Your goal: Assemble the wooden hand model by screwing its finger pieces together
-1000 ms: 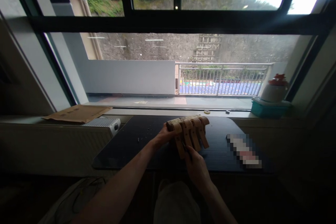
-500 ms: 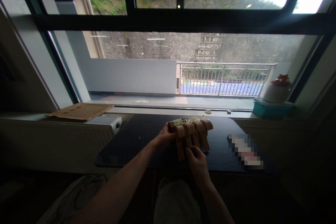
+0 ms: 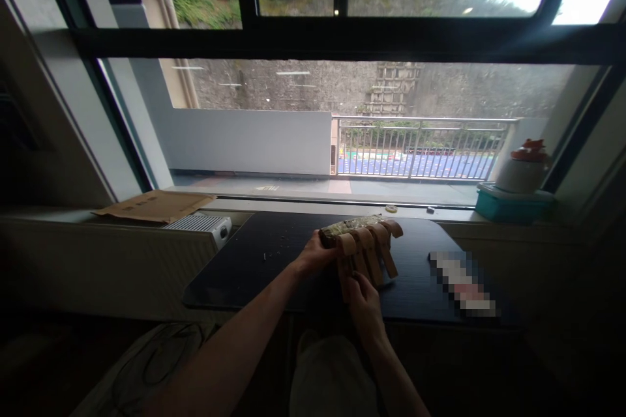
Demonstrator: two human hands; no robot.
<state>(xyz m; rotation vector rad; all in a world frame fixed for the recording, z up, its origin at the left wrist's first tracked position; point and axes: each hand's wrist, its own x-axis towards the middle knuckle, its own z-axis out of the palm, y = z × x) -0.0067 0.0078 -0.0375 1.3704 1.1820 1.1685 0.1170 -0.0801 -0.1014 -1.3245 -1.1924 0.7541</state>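
A lumpy roll [image 3: 353, 225] was at the middle of the dark table [image 3: 229, 280], with tan straps [image 3: 372, 264] bent over it and hanging down its near side. The left hand [image 3: 315, 255] had its grip pinching the left end of the roll. The right hand [image 3: 364, 303] was on the near side, finger and thumb pressed together at the low part of the straps on the left, but I could not tell what was between them. Small crumbs [image 3: 282, 236] lay to the left. On the far right, a bottle [image 3: 521, 172] stood on a blue-green box [image 3: 513, 203]
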